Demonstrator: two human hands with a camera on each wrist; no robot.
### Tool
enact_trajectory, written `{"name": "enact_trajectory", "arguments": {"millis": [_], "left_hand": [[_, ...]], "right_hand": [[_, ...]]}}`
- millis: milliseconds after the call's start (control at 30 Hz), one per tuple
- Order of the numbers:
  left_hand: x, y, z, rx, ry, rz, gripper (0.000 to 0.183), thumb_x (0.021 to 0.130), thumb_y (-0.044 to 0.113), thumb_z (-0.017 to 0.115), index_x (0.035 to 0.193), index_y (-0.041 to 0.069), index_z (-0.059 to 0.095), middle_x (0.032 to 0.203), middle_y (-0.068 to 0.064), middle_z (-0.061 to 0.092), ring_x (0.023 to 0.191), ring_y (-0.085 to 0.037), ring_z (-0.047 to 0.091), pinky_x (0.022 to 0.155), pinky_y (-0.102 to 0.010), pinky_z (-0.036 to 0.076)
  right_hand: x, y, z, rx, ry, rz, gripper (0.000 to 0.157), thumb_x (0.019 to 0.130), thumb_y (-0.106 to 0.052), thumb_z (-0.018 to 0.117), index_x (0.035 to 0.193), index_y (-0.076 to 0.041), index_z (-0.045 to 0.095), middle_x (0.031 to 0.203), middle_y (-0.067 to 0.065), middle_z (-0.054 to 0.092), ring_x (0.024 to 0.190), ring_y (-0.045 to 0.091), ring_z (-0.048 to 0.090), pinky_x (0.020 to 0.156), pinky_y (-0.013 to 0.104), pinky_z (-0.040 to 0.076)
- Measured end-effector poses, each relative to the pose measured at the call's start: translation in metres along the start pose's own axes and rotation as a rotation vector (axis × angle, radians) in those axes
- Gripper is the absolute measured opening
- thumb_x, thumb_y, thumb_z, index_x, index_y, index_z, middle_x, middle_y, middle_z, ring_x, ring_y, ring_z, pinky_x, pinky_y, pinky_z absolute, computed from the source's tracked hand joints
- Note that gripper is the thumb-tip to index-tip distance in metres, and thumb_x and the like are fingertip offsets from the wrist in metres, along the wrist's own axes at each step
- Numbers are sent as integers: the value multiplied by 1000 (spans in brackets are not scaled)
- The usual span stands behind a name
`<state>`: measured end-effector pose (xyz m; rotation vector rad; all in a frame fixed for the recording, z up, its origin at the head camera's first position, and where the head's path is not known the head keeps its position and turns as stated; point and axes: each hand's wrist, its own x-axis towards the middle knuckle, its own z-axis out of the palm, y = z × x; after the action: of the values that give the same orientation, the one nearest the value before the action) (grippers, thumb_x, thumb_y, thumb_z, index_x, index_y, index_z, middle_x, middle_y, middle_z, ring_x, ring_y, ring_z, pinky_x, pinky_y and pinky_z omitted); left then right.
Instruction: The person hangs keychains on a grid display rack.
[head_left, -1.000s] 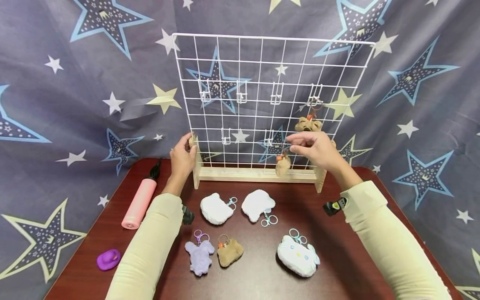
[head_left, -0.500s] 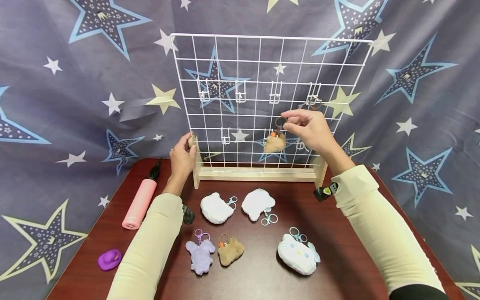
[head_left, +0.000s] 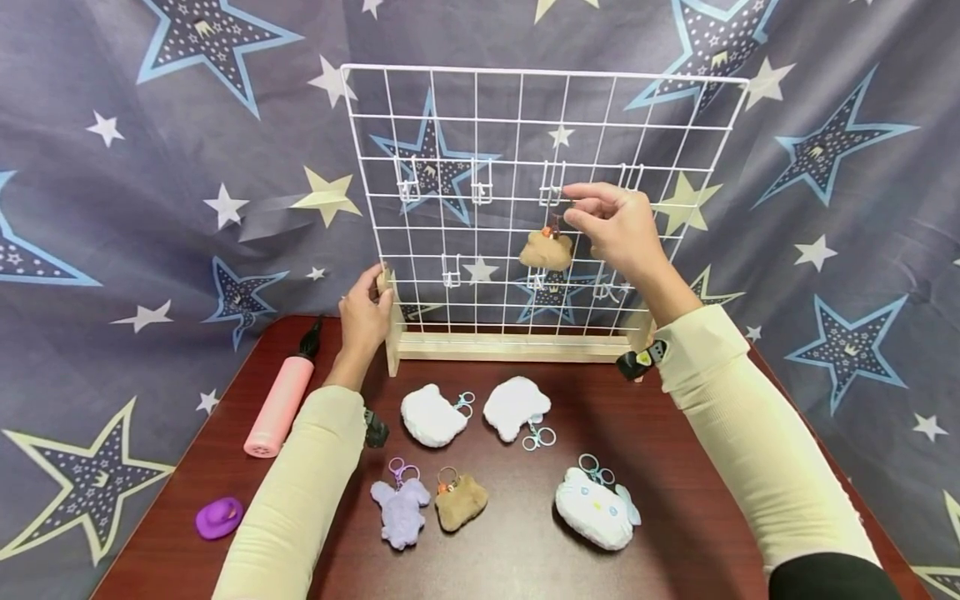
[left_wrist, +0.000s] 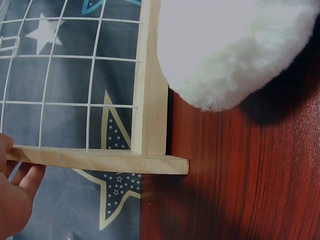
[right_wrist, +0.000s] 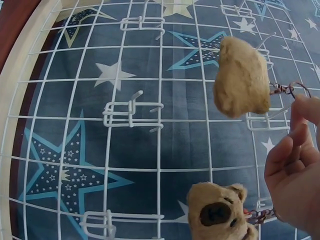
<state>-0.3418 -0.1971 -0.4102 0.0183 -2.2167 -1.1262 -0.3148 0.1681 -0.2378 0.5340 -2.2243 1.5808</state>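
Note:
My right hand (head_left: 617, 227) pinches the ring of a brown plush keychain (head_left: 546, 250) between thumb and fingertips. The plush dangles in front of the white wire grid (head_left: 498, 228), close below a white hook (head_left: 550, 196) in the upper row. In the right wrist view the keychain ring (right_wrist: 300, 90) shows at the fingertips. Below it there, a brown bear keychain (right_wrist: 216, 212) hangs at the grid; my right hand hides it in the head view. My left hand (head_left: 365, 318) grips the wooden side post (left_wrist: 95, 160) of the grid's stand.
White plush keychains (head_left: 433, 417) lie before the stand, another white one (head_left: 597, 510) nearer right. A purple plush (head_left: 401, 512) and a brown plush (head_left: 461, 503) lie at front centre. A pink hand pump (head_left: 279, 407) and a purple rubber duck (head_left: 219, 518) are on the left.
My right hand has risen along the grid, carrying the brown plush keychain from the lower hooks up to just under an upper-row hook. My left hand has stayed on the post.

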Motion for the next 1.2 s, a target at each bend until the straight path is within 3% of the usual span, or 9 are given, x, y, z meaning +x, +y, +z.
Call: {"name": "enact_trajectory", "arguments": {"millis": [167,267,467,700,867,1200], "left_hand": [[0,1,0,1,-1,-4,45,92,9,69,136,15,65,116,-15,76,104,-34,73,101,-52,47],[-1,2,0,4,-4,-10,45,92,10,69,136,16,65,117,-15,76,105,-35,72,101,-53,47],[-2,4,-1,4,-5,-24,45,92,10,70,136,17,65,118,-15,75,107,-36,72,100,-52,49],[-1,2,-1,3,-5,-22,45,92,10,68,136,17,65,118,-15,75,106,-35,72,100,-52,49],[-2,2,-1,1,-4,-21,45,92,9,69,137,16,65,117,-15,76,106,-35,72,102,-53,47],[-1,3,-1,0,-3,-24,45,92,9,69,136,16,65,115,-16,76,105,-35,72,102,-53,44]], "right_hand": [[4,-4,3,-15,32,33,31,89,-9,76,120,-7,75,74,-18,71,67,0,60,52,15,45],[6,-1,4,-49,52,31,29,90,-10,76,119,-9,75,74,-20,70,69,-1,61,56,14,43],[6,0,5,-18,50,50,28,91,-11,75,119,-9,75,74,-17,71,46,1,46,39,18,33],[9,-3,7,-47,63,51,29,89,-11,76,118,-10,76,74,-18,70,59,-1,55,45,17,37],[10,-1,8,-57,51,60,30,90,-12,76,120,-9,75,74,-18,70,49,1,48,38,18,33],[5,7,5,-152,61,4,32,91,-11,72,123,-3,72,76,-22,64,65,-1,56,53,15,42]]}}
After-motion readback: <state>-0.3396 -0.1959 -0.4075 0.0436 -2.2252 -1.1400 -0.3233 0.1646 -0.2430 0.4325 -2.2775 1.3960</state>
